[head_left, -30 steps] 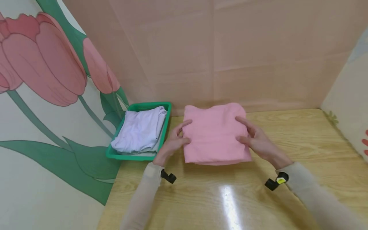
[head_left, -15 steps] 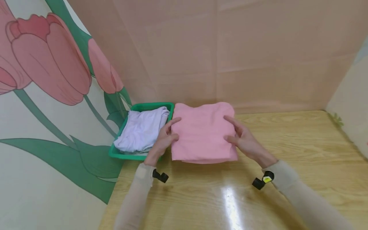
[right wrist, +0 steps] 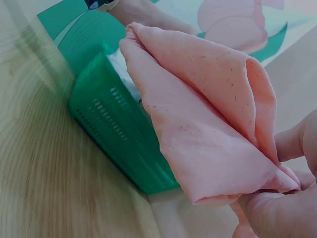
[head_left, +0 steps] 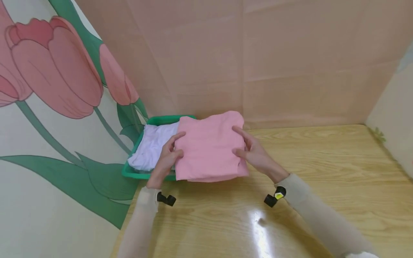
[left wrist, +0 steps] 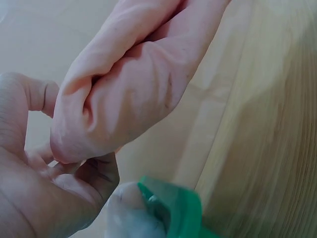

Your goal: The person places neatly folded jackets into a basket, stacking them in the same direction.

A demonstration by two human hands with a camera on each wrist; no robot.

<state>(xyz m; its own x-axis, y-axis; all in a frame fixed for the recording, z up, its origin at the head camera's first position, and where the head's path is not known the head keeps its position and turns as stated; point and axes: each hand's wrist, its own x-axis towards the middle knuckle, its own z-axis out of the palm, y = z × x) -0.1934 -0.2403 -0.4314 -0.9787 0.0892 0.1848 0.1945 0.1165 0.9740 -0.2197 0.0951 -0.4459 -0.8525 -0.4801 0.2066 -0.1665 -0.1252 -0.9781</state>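
Note:
A folded pink cloth [head_left: 209, 147], perhaps a garment, is held up between both hands in the head view. My left hand [head_left: 167, 157] grips its left edge, thumb on top and fingers beneath. On the opposite edge my right hand [head_left: 256, 152] pinches the fabric the same way. The cloth overlaps the right part of a green basket [head_left: 135, 175], which has a folded pale lilac cloth [head_left: 153, 147] in it. In the right wrist view the pink cloth [right wrist: 198, 114] hangs in layered folds, above the table and beside the slotted basket wall [right wrist: 116, 124].
The wooden table [head_left: 322, 172] extends to the right and toward the front. Behind it hangs a creased tan sheet [head_left: 290, 64]. A wall with painted tulips [head_left: 58, 68] stands close on the left, next to the basket.
Both hands have carried the pink cloth leftward, from beside the basket to where it covers the basket's right side in the head view. The grip is unchanged.

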